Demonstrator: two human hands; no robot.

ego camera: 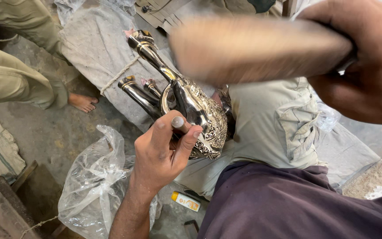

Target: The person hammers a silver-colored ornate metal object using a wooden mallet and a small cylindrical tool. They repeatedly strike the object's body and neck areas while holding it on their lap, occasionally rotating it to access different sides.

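Observation:
My left hand (164, 148) grips a short metal punch (178, 122), its flat top showing above my thumb and its tip against the engraved belly of a shiny silver jug (200, 113). The jug lies tilted across my lap with its long neck (149, 51) pointing up and left. My right hand (370, 66) is raised at the upper right, closed on the handle of a wooden mallet (253, 48), whose head is blurred by motion above the jug.
Two more polished metal necks (140, 90) lie beside the jug on a grey cloth (98, 48). A crumpled clear plastic bag (93, 181) and a small orange-and-white bottle (185, 201) lie on the concrete floor. Another person's bare foot (82, 102) and khaki-clad leg (9, 77) are at the left.

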